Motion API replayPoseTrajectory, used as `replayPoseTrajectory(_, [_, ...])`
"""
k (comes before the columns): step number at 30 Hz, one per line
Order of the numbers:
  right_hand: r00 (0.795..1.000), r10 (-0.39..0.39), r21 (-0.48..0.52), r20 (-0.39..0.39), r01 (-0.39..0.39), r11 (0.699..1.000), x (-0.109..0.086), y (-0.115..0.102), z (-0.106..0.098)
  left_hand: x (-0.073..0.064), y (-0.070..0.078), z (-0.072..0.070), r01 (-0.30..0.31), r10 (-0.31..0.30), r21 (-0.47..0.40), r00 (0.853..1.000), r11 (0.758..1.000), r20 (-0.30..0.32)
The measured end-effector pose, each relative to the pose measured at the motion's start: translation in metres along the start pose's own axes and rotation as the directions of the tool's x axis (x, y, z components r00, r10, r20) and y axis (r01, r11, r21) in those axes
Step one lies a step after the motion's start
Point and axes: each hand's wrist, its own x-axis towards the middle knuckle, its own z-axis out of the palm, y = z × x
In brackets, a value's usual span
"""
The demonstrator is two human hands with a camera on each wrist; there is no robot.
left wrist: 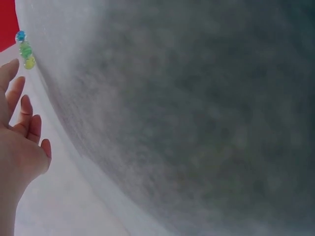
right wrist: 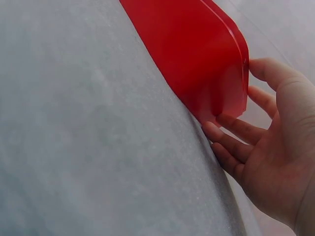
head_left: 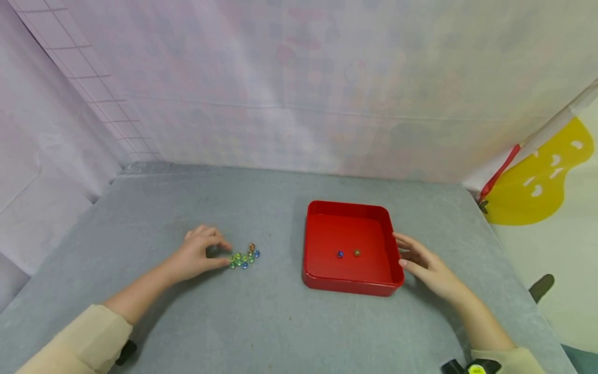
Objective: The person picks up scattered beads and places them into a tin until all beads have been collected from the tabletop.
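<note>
A loose cluster of glass marbles (head_left: 245,258), mostly green with some blue and orange, lies on the grey cloth. My left hand (head_left: 202,251) is just left of it, thumb and forefinger apart, the thumb tip at the nearest marbles; whether it touches them I cannot tell. In the left wrist view, several marbles (left wrist: 25,50) show beyond the fingertips. A square red tray (head_left: 352,286) stands right of the cluster, with a blue marble (head_left: 340,254) and a greenish marble (head_left: 357,253) inside. My right hand (head_left: 427,267) rests its fingertips against the tray's right wall.
Grey cloth (head_left: 261,322) covers the table. A pale curtain (head_left: 289,93) hangs along the back edge, and white sheeting (head_left: 51,140) closes the left side. At the right hangs a sheet with a yellow print (head_left: 537,192).
</note>
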Motion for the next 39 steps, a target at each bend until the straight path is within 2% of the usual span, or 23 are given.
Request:
replayPoseTrajectory(20, [1.000,0.017,0.003,-0.001,-0.017,1.000,-0.0006,0.0006,0.0002,0.0013,0.0026,0.0066,0.014,-0.018,0.048,0.996,0.999,0.089])
replayPoseTrajectory(39, [1.000,0.008,-0.008,-0.002,-0.008,1.000,-0.0002,0.0011,0.0000,0.0012,0.0033,0.0078,0.046,-0.049,0.036,0.995,0.998,0.089])
